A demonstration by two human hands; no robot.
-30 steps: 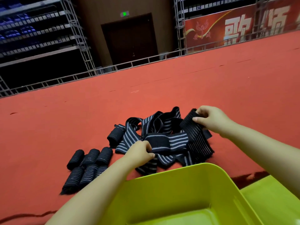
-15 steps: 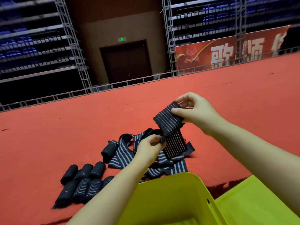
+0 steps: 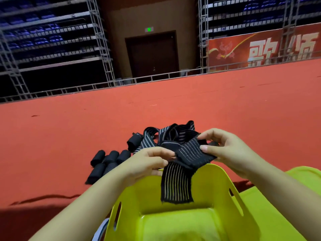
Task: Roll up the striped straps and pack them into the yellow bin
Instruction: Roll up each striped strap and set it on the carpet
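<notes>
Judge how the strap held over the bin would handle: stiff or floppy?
Probably floppy: the strap hangs limp below both hands. Likely light, since fingertips alone pinch it. The rolled ones on the carpet might roll if nudged.

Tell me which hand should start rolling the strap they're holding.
Probably the right hand: it pinches the strap at its upper end, where a roll would start. The left hand grips beside it, above the tail hanging over the yellow bin, and can feed.
</notes>
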